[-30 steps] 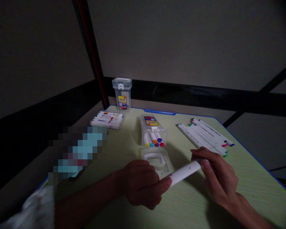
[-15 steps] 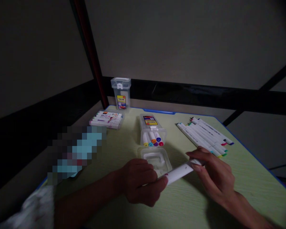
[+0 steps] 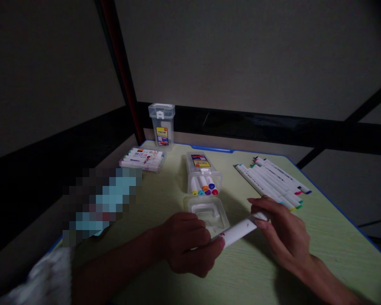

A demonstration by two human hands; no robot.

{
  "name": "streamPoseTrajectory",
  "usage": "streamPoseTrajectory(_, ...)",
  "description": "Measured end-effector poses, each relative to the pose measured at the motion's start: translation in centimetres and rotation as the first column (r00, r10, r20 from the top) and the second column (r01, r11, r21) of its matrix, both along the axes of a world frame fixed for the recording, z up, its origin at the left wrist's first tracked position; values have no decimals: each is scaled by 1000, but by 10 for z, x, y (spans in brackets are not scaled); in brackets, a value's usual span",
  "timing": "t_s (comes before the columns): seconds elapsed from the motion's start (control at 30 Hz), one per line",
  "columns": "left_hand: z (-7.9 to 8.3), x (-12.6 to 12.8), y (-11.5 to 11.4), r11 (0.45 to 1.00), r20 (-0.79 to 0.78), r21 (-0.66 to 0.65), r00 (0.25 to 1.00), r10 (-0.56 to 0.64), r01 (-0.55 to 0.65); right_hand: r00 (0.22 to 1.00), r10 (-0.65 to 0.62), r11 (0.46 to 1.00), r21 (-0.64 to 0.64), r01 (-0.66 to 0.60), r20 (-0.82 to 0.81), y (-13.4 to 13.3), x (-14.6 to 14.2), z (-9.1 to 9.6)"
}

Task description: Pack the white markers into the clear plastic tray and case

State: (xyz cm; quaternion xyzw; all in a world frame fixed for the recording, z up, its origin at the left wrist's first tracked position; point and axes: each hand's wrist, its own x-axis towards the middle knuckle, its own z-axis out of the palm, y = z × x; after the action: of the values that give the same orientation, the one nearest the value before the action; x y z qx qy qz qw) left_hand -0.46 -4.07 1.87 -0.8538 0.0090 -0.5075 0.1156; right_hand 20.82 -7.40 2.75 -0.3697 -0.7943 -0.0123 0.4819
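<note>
A white marker (image 3: 239, 231) is held slantwise above the table by both hands. My left hand (image 3: 192, 245) is closed around its lower left end, which the fingers hide. At the upper right end, my right hand (image 3: 281, 228) pinches it between thumb and fingers. Just behind the hands lies a clear plastic box (image 3: 204, 171) on its side, its open end facing me, with several markers (image 3: 204, 188) showing coloured caps inside. Its open clear lid (image 3: 224, 216) rests on the table, partly behind my left hand.
Several white markers (image 3: 269, 180) lie in a slanted row at the right. A closed clear box (image 3: 162, 127) stands upright at the back left, near a flat pack of markers (image 3: 142, 159). A blurred-out light-blue object (image 3: 114, 199) lies at the table's left edge.
My right hand has shifted very slightly left and down along with the marker. Both hands keep their hold, and the other things stay where they were.
</note>
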Motion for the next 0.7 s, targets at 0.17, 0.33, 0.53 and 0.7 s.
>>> streamPoseTrajectory(0.17, 3, 0, -1, 1000, -14, -10, 1000, 12, -12, 998, 6, 1000, -4, -6, 56, 1, 0, -1)
streamPoseTrajectory(0.33, 2, -1, -3, 1000, -16, -13, 1000, -7, 6, 988, 83, 996, 5, -84, 132, 3, 5, -1)
streamPoseTrajectory(0.53, 6, -5, -7, 1000, -60, -30, 998, -3, 2, 970, 82, 997, -6, -83, 230, 5, 10, -5)
streamPoseTrajectory(0.7, 10, -7, -8, 998, -82, -65, 997, 16, -21, 953, 23, 998, 42, -38, 303, 7, 7, -7)
